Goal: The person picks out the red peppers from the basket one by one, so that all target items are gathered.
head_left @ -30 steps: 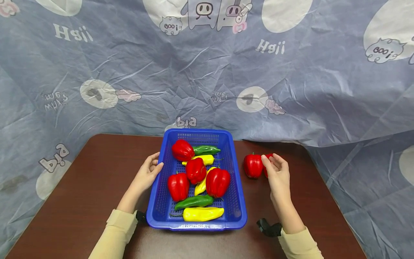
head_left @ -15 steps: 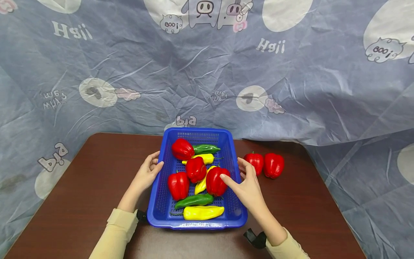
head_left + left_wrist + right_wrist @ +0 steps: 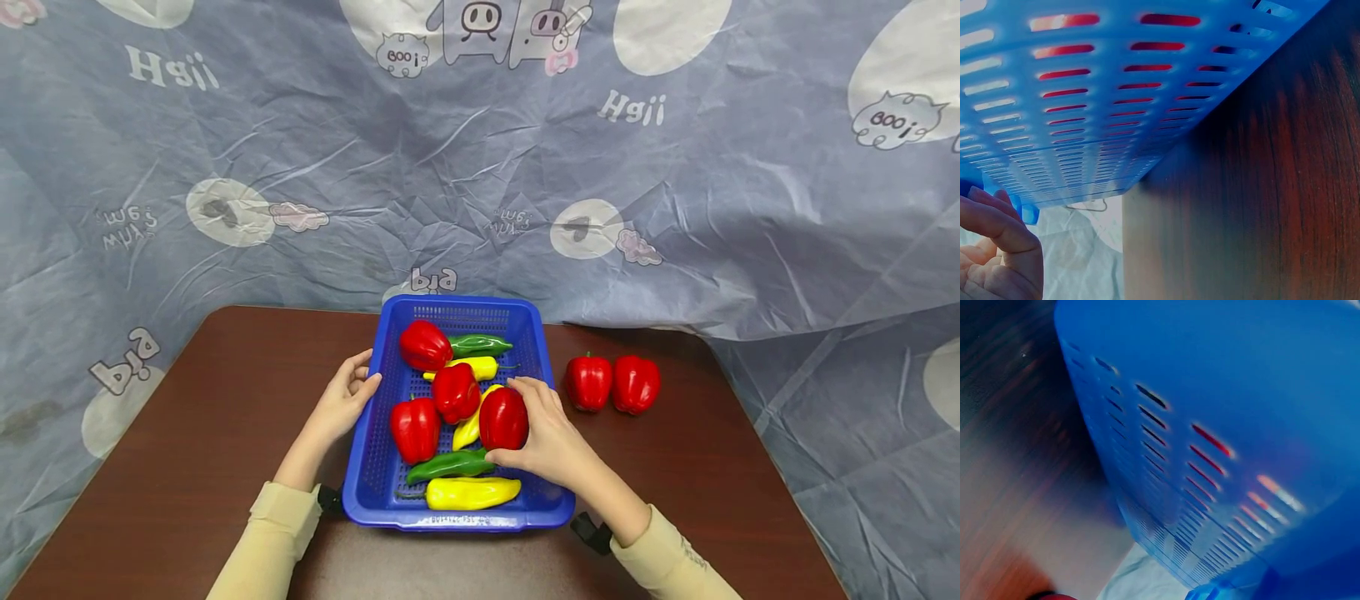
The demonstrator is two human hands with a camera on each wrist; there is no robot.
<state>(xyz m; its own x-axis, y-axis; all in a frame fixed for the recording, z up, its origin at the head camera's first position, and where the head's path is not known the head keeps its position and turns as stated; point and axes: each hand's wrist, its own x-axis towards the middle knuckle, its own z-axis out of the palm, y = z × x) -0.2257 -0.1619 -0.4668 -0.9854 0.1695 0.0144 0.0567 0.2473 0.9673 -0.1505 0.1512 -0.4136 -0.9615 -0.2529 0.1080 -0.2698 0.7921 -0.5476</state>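
A blue plastic basket (image 3: 360,467) with slotted walls stands on the table. My left hand (image 3: 341,400) holds its left rim, thumb at the edge and fingers curled outside; the curled fingers (image 3: 1007,234) also show low in the left wrist view. My right hand (image 3: 551,433) reaches over the right rim and grips a red bell pepper (image 3: 502,418), thumb in front and fingers behind. Other red bell peppers (image 3: 415,429) lie in the basket, along with yellow peppers (image 3: 474,493) and green peppers (image 3: 450,467). The right wrist view shows the basket's slotted outer wall (image 3: 1210,394).
Two red bell peppers, one (image 3: 588,382) beside the other (image 3: 636,384), sit on the brown table (image 3: 675,450) right of the basket. A grey-blue printed cloth (image 3: 450,167) hangs behind the table's back edge. Black wrist straps show below both hands.
My right hand has moved left from the two red bell peppers on the table, over the basket's rim, and taken hold of the rightmost bell pepper inside. My left hand stays at the rim.
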